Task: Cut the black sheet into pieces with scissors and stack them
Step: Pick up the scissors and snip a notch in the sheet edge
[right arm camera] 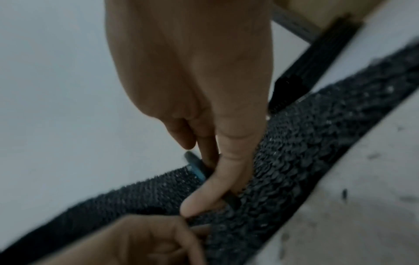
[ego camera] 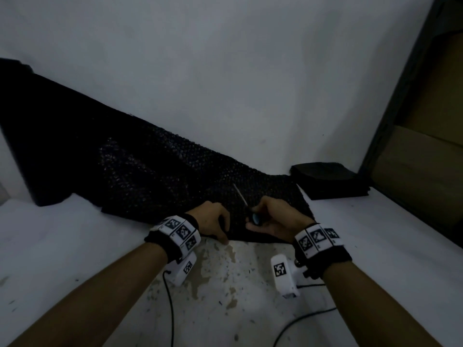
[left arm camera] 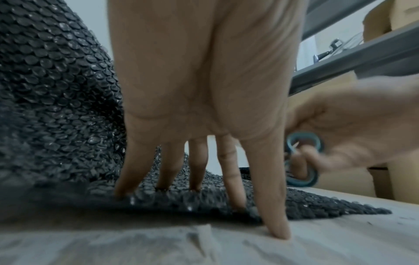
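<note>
A black bubble-textured sheet (ego camera: 150, 171) lies across the white table (ego camera: 75, 246), rising at the far left. My left hand (ego camera: 215, 221) presses its straight fingertips (left arm camera: 233, 197) onto the sheet's near edge (left arm camera: 56, 107), with the thumb on the bare table. Just to its right, my right hand (ego camera: 275, 216) grips blue-handled scissors (ego camera: 255, 217) over the sheet, the blade pointing away and to the left. In the left wrist view the blue scissors handles (left arm camera: 301, 181) show in the right hand (left arm camera: 351, 134). A stack of cut black pieces (ego camera: 328, 180) sits at the back right.
A dark shelf frame holding cardboard boxes (ego camera: 413, 171) stands along the right side. The table surface near me is worn and stained (ego camera: 225, 271). Black cables (ego camera: 170, 309) trail from the wrist cameras over the near table. A white wall rises behind.
</note>
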Demonstrator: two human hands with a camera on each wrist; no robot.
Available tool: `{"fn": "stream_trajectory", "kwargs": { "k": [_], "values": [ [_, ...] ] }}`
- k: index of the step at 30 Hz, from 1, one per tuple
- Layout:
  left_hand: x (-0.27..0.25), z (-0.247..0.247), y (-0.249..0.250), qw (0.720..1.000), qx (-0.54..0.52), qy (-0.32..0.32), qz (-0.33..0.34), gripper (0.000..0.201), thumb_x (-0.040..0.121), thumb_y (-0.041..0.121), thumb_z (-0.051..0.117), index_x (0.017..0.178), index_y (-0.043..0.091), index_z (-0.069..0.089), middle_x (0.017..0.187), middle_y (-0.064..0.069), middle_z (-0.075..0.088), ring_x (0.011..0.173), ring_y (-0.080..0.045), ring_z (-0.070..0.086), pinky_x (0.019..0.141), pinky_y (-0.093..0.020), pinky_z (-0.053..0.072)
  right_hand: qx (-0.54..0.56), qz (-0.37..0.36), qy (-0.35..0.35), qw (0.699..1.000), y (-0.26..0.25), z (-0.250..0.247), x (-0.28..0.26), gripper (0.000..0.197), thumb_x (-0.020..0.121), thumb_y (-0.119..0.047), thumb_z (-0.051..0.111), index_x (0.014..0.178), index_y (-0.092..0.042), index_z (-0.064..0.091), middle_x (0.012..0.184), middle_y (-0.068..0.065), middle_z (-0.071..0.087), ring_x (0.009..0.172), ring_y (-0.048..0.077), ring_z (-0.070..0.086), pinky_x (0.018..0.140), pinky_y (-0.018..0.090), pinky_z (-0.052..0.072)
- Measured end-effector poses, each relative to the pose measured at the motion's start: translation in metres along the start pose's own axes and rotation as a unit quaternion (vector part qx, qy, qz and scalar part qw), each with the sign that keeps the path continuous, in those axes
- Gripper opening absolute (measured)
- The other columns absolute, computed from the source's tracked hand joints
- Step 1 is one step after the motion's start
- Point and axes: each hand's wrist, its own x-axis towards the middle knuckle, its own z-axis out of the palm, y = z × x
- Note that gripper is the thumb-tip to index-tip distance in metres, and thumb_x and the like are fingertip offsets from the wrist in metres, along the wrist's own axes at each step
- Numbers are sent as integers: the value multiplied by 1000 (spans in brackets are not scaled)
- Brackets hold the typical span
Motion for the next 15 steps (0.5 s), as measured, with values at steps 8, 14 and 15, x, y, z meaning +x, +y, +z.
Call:
{"fn": "stream_trajectory", "kwargs": {
  "k": [8,14,15],
  "values": [
    [11,1,2,1000,-4,7,22,22,79,29,83,93,16,74,100,0,69,95,-18,63,83,-31,55,-26,-17,-67,997,1,-12,-10,7,98,5,54,95,3,60,82,14,57,76,19,60,83,30,59],
    [16,6,5,998,-36,21,43,1,87,17,75,86,16,76,90,3,72,86,-13,65,73,-23,53,-61,2,-58,996,8,-24,-23,17,100,-9,57,102,3,70,103,20,60,89,18,72,74,28,60],
    [17,6,5,998,-35,19,44,2,87,17,75,85,16,75,91,2,72,86,-13,65,72,-23,53,-62,10,-67,996,7,-25,-28,18,99,-11,58,105,2,70,101,18,63,86,17,72,74,29,60]
  ]
}}
